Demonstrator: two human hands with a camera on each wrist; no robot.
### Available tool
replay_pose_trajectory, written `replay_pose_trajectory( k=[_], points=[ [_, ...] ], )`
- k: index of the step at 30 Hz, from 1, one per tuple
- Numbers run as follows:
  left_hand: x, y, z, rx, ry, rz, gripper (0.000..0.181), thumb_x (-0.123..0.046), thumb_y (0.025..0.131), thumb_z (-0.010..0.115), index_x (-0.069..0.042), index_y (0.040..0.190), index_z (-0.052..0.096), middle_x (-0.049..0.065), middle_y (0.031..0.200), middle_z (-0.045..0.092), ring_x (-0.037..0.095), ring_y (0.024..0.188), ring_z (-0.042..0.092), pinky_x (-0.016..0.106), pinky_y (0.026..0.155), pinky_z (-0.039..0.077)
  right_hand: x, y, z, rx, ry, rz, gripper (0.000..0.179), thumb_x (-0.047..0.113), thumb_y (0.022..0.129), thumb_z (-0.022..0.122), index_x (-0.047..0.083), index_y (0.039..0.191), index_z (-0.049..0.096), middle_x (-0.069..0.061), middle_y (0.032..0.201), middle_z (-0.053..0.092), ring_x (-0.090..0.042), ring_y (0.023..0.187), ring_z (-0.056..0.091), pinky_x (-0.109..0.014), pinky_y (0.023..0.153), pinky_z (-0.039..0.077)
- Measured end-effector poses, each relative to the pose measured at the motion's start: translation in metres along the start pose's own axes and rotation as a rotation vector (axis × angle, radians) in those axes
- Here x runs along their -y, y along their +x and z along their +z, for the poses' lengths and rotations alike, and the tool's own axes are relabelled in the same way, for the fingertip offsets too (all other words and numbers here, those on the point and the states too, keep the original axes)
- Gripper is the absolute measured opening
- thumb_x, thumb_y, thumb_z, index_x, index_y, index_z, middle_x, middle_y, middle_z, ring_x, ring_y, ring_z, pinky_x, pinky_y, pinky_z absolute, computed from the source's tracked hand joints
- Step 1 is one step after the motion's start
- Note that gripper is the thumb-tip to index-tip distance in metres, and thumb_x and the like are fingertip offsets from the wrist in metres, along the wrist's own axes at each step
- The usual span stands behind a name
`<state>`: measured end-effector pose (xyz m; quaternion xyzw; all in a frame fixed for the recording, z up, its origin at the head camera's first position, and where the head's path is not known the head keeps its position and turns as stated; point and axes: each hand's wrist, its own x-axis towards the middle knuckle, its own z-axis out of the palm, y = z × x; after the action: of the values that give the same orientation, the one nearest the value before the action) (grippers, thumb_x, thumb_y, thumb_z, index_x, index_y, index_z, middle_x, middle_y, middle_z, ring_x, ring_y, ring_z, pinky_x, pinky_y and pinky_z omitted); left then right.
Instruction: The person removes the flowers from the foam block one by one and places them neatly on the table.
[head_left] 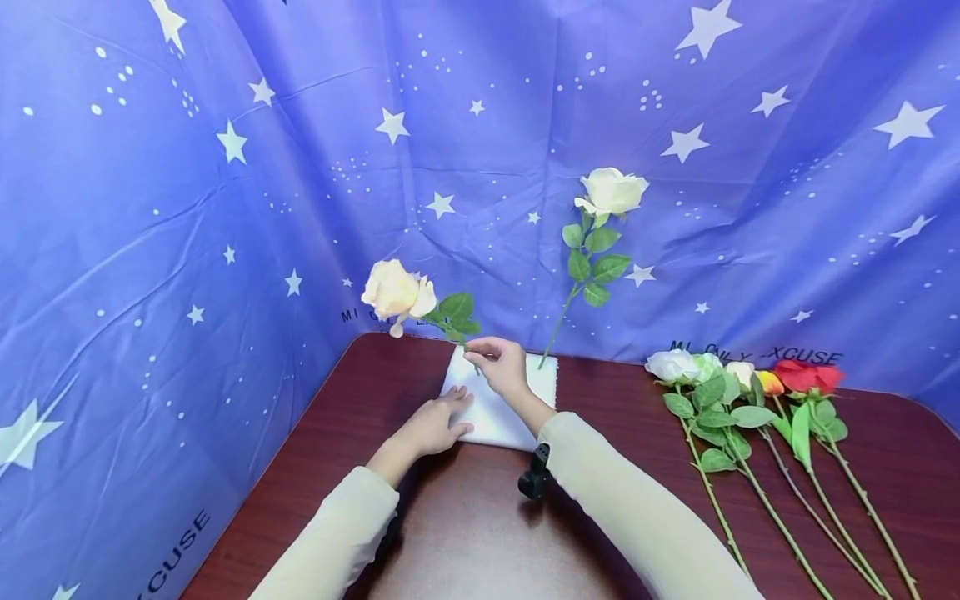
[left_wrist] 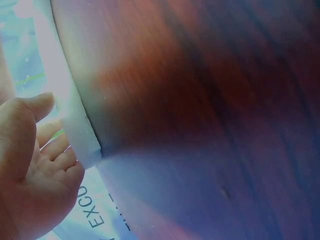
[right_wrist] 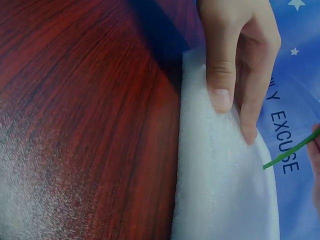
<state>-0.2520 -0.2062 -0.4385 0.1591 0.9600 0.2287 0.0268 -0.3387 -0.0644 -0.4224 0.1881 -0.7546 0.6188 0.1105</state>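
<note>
A cream artificial rose leans left over the white foam block, its stem pinched between the thumb and fingers of my right hand. In the right wrist view the cut end of the green stem overlaps the foam's face. My left hand rests on the block's left side with fingers extended; its thumb and fingers lie against the foam in the right wrist view. A white rose stands upright at the block's back right, its stem foot at the foam.
Several more artificial flowers lie on the right of the dark red wooden table, among them a white rose and a red rose. A blue star-printed curtain hangs along the back and left. A black camera sits at my right wrist.
</note>
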Motion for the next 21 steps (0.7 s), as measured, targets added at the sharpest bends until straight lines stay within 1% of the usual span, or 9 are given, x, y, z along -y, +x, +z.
replay_pose_trajectory(
  k=[3, 7, 9, 11, 14, 15, 16, 18, 21],
  points=[
    [0.001, -0.001, 0.002, -0.015, 0.002, 0.015, 0.051, -0.023, 0.093, 0.061, -0.001, 0.138, 0.05, 0.017, 0.149, 0.043, 0.033, 0.144, 0.035, 0.046, 0.117, 0.032, 0.001, -0.003, 0.0, -0.04, -0.001, -0.017, 0.015, 0.003, 0.079, 0.075, -0.002, 0.093, 0.075, -0.02, 0.092, 0.074, -0.031, 0.087, 0.073, -0.026, 0.079, 0.06],
    [0.001, -0.003, 0.002, -0.025, 0.0, 0.033, 0.051, -0.022, 0.092, 0.062, 0.001, 0.136, 0.052, 0.019, 0.147, 0.045, 0.035, 0.142, 0.037, 0.047, 0.117, 0.033, 0.0, -0.006, -0.003, -0.096, 0.022, -0.014, 0.015, -0.001, 0.077, 0.076, -0.006, 0.091, 0.074, -0.024, 0.092, 0.073, -0.033, 0.091, 0.072, -0.028, 0.081, 0.06],
    [0.001, -0.004, 0.001, -0.033, 0.003, 0.034, 0.05, -0.022, 0.092, 0.063, 0.0, 0.136, 0.053, 0.018, 0.146, 0.047, 0.035, 0.141, 0.038, 0.048, 0.116, 0.034, 0.0, -0.007, -0.005, -0.114, 0.02, -0.002, 0.015, -0.001, 0.076, 0.077, -0.006, 0.09, 0.074, -0.025, 0.091, 0.073, -0.03, 0.091, 0.073, -0.027, 0.079, 0.06],
    [0.001, -0.004, 0.001, -0.042, 0.006, 0.033, 0.05, -0.021, 0.091, 0.064, 0.0, 0.135, 0.054, 0.017, 0.146, 0.048, 0.034, 0.141, 0.039, 0.047, 0.115, 0.035, 0.0, -0.006, -0.007, -0.125, 0.01, 0.007, 0.014, 0.0, 0.076, 0.077, -0.004, 0.09, 0.075, -0.023, 0.091, 0.073, -0.028, 0.089, 0.074, -0.023, 0.074, 0.06],
    [0.001, -0.002, 0.0, -0.048, 0.007, 0.032, 0.049, -0.021, 0.091, 0.064, -0.001, 0.135, 0.054, 0.017, 0.146, 0.048, 0.033, 0.14, 0.041, 0.046, 0.115, 0.036, 0.0, -0.005, -0.01, -0.132, -0.003, 0.013, 0.014, 0.002, 0.077, 0.077, -0.003, 0.09, 0.075, -0.022, 0.09, 0.074, -0.028, 0.084, 0.074, -0.017, 0.066, 0.057],
    [0.001, -0.002, -0.001, -0.045, 0.006, 0.032, 0.049, -0.02, 0.091, 0.064, -0.001, 0.135, 0.054, 0.017, 0.146, 0.048, 0.033, 0.14, 0.041, 0.045, 0.115, 0.036, 0.001, -0.004, -0.011, -0.131, 0.0, 0.013, 0.014, 0.002, 0.077, 0.077, -0.003, 0.09, 0.075, -0.022, 0.09, 0.074, -0.031, 0.084, 0.074, -0.015, 0.064, 0.056],
    [0.001, -0.002, -0.002, -0.042, 0.006, 0.037, 0.049, -0.02, 0.091, 0.065, 0.0, 0.135, 0.054, 0.018, 0.145, 0.048, 0.034, 0.139, 0.041, 0.046, 0.115, 0.037, 0.001, -0.004, -0.012, -0.132, 0.0, 0.021, 0.014, 0.003, 0.077, 0.077, -0.003, 0.09, 0.075, -0.021, 0.09, 0.074, -0.03, 0.084, 0.074, -0.013, 0.063, 0.055],
    [0.0, 0.0, -0.003, -0.03, 0.005, 0.045, 0.049, -0.019, 0.091, 0.065, 0.001, 0.135, 0.054, 0.019, 0.145, 0.048, 0.035, 0.139, 0.041, 0.047, 0.115, 0.036, 0.006, -0.002, -0.013, -0.145, 0.001, 0.016, 0.015, 0.002, 0.077, 0.077, -0.003, 0.09, 0.075, -0.02, 0.091, 0.074, -0.029, 0.084, 0.074, -0.012, 0.064, 0.054],
    [0.001, 0.001, -0.006, -0.02, 0.009, 0.045, 0.049, -0.019, 0.091, 0.064, 0.001, 0.135, 0.053, 0.02, 0.146, 0.047, 0.035, 0.14, 0.04, 0.047, 0.115, 0.035, 0.024, 0.006, -0.015, -0.155, 0.019, -0.002, 0.016, 0.003, 0.077, 0.077, -0.001, 0.092, 0.075, -0.018, 0.094, 0.075, -0.027, 0.086, 0.074, -0.015, 0.069, 0.057]
  ],
)
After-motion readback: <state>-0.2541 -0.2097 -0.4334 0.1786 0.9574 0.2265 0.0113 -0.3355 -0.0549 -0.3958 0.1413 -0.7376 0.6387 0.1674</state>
